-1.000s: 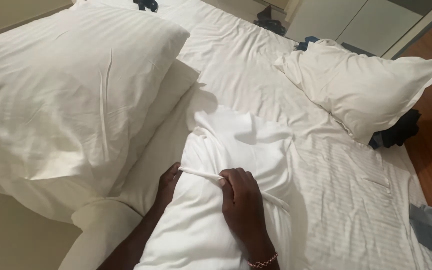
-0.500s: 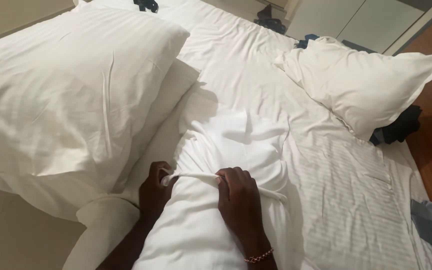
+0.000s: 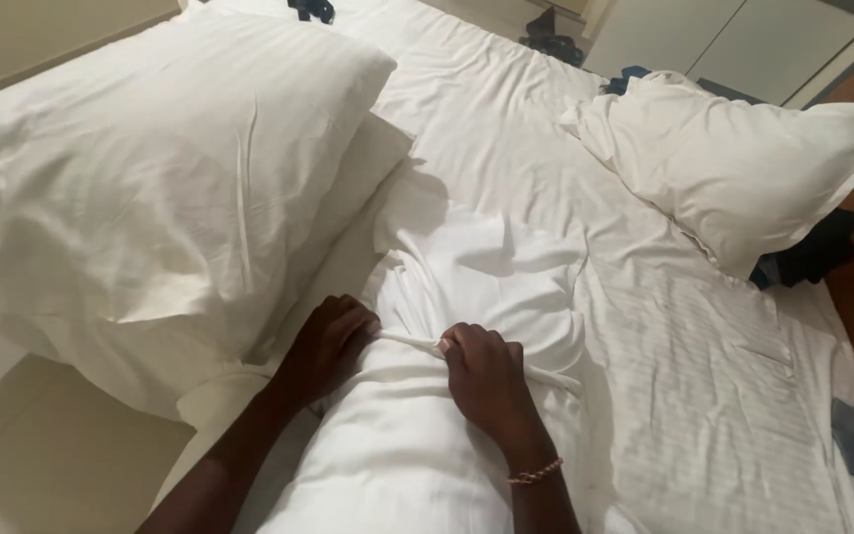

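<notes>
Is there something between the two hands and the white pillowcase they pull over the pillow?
Nothing visible. The left hand and the right hand both grip the open edge of the white pillowcase directly, on the pillow in front of the person. The big pillow lies beside it, to the left.

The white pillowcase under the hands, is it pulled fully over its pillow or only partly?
Only partly. Both hands, left and right, grip the pillowcase at its bunched edge, and bare pillow shows below it.

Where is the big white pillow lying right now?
In the head view, the big white pillow lies upper left on the bed, just left of the left hand.
</notes>
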